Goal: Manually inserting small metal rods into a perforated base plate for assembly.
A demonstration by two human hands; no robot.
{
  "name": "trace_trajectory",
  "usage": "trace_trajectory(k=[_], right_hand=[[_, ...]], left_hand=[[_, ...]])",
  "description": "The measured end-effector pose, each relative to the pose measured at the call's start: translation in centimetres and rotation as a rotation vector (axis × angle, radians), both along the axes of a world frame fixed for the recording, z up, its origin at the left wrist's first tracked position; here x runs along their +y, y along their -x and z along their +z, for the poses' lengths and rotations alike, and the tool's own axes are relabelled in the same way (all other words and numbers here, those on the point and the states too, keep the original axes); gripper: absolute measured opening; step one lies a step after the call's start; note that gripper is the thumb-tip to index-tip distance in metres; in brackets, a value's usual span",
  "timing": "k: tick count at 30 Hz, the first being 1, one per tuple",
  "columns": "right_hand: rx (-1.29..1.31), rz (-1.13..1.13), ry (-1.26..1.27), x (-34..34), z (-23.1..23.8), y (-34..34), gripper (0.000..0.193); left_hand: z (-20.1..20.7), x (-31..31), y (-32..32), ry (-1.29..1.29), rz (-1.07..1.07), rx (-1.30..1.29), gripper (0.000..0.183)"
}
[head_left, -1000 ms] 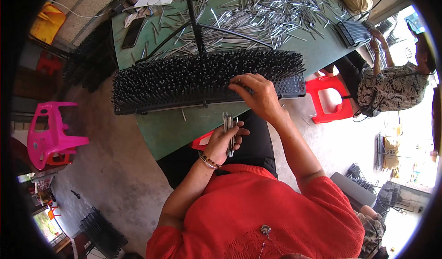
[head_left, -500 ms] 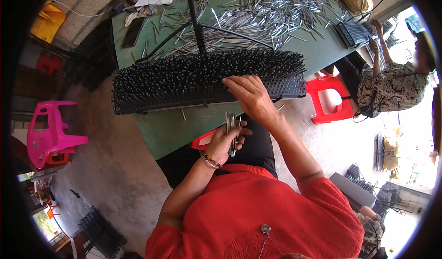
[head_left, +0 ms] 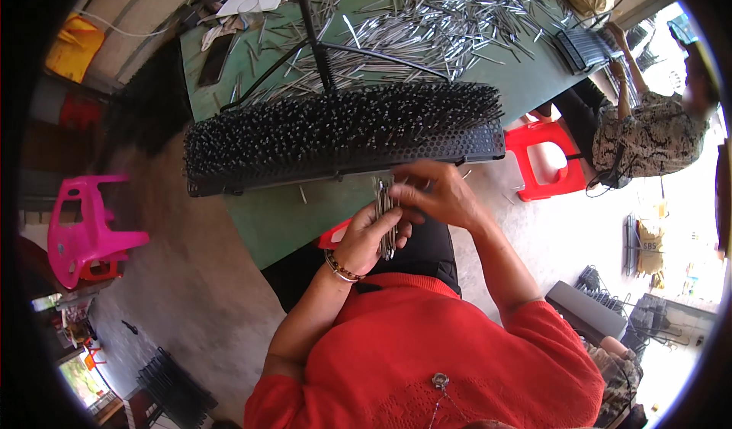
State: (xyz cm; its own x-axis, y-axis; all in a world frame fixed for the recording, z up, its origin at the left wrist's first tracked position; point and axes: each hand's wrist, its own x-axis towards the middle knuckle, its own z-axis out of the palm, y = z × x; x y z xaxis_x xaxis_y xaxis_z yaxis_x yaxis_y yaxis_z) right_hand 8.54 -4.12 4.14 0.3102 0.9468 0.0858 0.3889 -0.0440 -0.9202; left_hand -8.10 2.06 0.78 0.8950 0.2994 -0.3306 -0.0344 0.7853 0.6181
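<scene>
My left hand (head_left: 364,240) is closed around a small bundle of thin silvery metal rods (head_left: 386,227), held upright in front of my lap. At the top of that bundle is my right hand (head_left: 444,193), its fingers bent and smeared by motion. Whether it pinches a rod cannot be seen. Just beyond both hands stands a long black perforated rack (head_left: 450,145) on the near side of the table. Dense rows of thin dark rods with shiny tips (head_left: 328,128) stand in its holes; bare holes show along the right front part.
The green table (head_left: 267,219) carries a wide heap of loose metal rods (head_left: 457,25) behind a black frame post (head_left: 314,40). A phone (head_left: 216,59) lies at left. A person (head_left: 648,136) works at right near a red stool (head_left: 545,162). A pink stool (head_left: 91,227) stands left.
My right hand has come back from the rack's front right part toward me, down to the top of the bundle. My left hand stays closed on the rods.
</scene>
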Motion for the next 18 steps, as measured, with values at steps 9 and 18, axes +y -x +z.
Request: trace_trajectory(k=[9,18], right_hand=[[0.611,-0.082,0.169,-2.6,-1.0,-2.3,0.02],[0.304,-0.394,-0.097,-2.7,0.8,-7.7,0.017]], left_hand=[[0.0,-1.1,-3.1,-0.085,-0.095,0.061,0.026],[0.5,-1.2,-6.2,0.044,-0.148,0.179,0.029]])
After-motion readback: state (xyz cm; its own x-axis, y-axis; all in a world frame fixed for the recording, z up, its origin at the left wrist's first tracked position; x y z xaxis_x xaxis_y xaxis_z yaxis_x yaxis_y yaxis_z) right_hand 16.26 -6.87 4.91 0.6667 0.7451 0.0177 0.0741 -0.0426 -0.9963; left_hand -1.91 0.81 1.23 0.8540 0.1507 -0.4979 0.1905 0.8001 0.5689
